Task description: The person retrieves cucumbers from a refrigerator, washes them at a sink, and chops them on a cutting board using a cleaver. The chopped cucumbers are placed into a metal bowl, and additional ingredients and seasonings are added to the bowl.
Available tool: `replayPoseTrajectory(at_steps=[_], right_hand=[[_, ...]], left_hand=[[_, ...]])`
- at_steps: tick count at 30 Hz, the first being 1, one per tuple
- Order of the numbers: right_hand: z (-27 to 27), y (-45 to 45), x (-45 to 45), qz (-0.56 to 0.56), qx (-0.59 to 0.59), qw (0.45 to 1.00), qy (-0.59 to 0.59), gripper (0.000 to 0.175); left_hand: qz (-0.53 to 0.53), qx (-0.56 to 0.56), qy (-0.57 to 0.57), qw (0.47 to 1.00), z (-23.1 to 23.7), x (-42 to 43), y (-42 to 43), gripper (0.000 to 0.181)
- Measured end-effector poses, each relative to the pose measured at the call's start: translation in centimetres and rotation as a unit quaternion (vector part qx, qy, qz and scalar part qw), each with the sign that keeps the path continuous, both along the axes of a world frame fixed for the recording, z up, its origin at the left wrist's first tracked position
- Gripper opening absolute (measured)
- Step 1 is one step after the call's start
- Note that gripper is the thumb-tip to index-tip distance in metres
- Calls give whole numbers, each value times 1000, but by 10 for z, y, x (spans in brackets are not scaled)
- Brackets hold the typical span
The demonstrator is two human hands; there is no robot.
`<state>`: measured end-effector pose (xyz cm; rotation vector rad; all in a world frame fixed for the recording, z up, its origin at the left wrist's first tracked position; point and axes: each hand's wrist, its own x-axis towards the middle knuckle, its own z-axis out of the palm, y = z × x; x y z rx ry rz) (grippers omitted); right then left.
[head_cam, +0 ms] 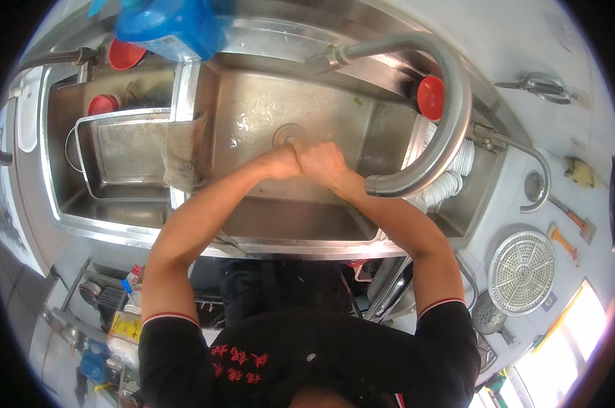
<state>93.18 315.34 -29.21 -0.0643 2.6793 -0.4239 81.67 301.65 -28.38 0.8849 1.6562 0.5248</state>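
Note:
My left hand (282,160) and my right hand (323,162) meet over the middle basin of a stainless steel sink (297,97), close to its round drain (288,133). They press against each other, fingers curled and partly blurred; whether anything lies between them cannot be told. Wet patches shine on the basin floor, and a small green scrap (358,101) lies at its far right. A thick curved metal faucet (458,97) arches over the right side, its lower end above my right forearm. A grey-brown cloth (181,155) drapes over the divider left of my hands.
A rectangular metal pan (129,153) and a red bowl (103,104) stand in the left basin. Stacked white dishes (447,186) fill part of the right basin. A blue plastic bottle (169,30) stands behind the divider. A perforated metal disc (524,273) hangs at right.

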Motion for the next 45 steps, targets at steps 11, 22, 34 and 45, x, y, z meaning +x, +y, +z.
replayPoseTrajectory(at_steps=[11,22,34,45], right_hand=[[12,22,14,-137,-314,920,-191,15],[13,11,23,-84,-216,951,-205,19],[-30,10,76,-34,-73,997,21,34],[-78,32,118,-281,7,952,123,53]], left_hand=[[-115,92,303,942,6,18,-7,13],[-53,81,266,959,-6,36,-25,21],[37,-3,17,999,-64,81,-16,29],[-184,191,367,892,-159,85,-45,42]])
